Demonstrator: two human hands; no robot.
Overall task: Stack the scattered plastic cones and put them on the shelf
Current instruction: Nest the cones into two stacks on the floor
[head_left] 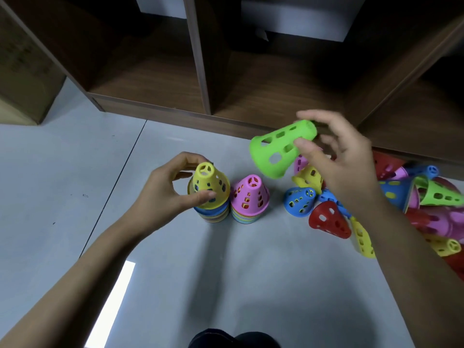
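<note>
Lying scattered, loose cones (326, 219), pink-topped stack (249, 194) nearby, shelf (155, 114) behind

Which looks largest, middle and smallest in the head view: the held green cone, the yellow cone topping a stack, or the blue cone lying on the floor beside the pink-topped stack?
1. green cone, though it is raised nearer the camera, so its true size is unsure.
2. yellow cone.
3. blue cone.

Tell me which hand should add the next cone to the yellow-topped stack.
Right: the right hand holds the green cone aloft, while the left hand grips the yellow-topped stack, apparently steadying it.
</note>
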